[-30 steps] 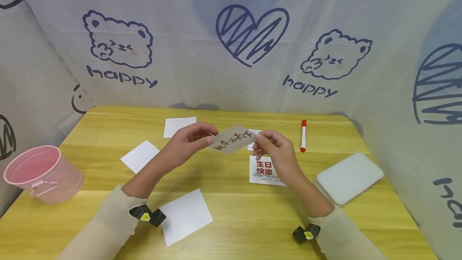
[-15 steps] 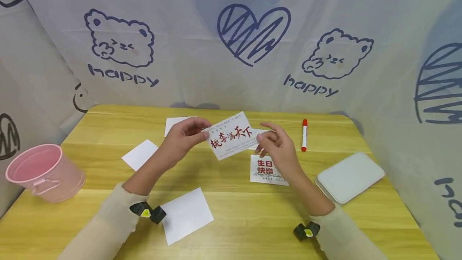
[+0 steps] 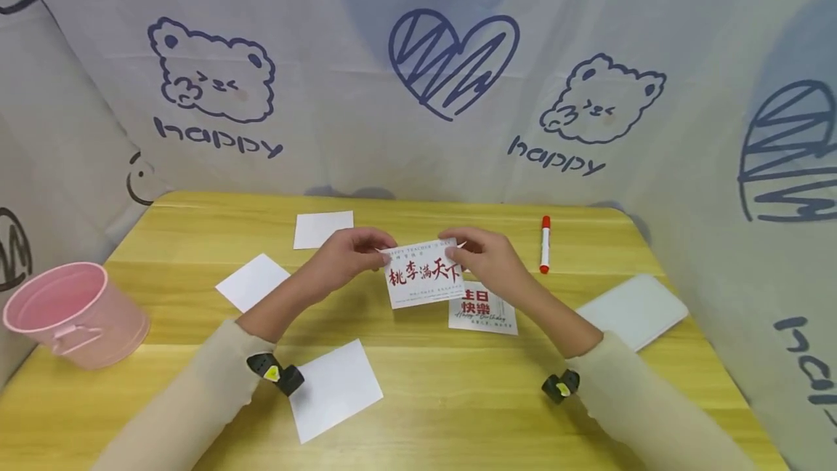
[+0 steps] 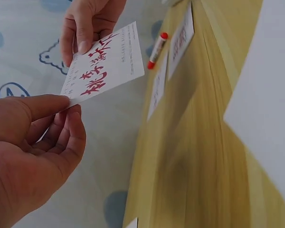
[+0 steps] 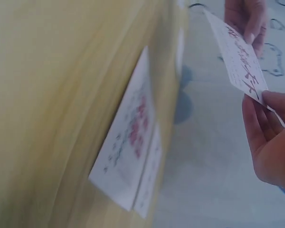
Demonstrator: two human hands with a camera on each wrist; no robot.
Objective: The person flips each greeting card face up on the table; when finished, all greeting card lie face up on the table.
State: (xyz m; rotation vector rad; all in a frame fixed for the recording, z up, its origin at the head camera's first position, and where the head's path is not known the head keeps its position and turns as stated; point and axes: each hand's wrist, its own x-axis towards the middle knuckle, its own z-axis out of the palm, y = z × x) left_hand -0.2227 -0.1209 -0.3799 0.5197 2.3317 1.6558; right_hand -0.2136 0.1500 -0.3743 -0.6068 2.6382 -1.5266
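Note:
A white greeting card with red Chinese characters and "Happy Teacher's Day" along its top is held above the table. My left hand pinches its upper left corner between thumb and fingers. At the upper right, my right hand pinches it the same way. The left wrist view shows the card stretched between both hands, its printed face tilted up. Below and right of it, a birthday card with red characters lies on the table; another card behind it is mostly hidden by my right hand.
Blank white cards lie at the back, at the left and near the front. A pink bucket stands at the left edge. To the right are a red-capped marker and a white box, partly behind my right forearm.
The card has turned from nearly flat to facing me, then levelled and lowered slightly. My right hand has shifted its grip from the card's right end to its upper right corner.

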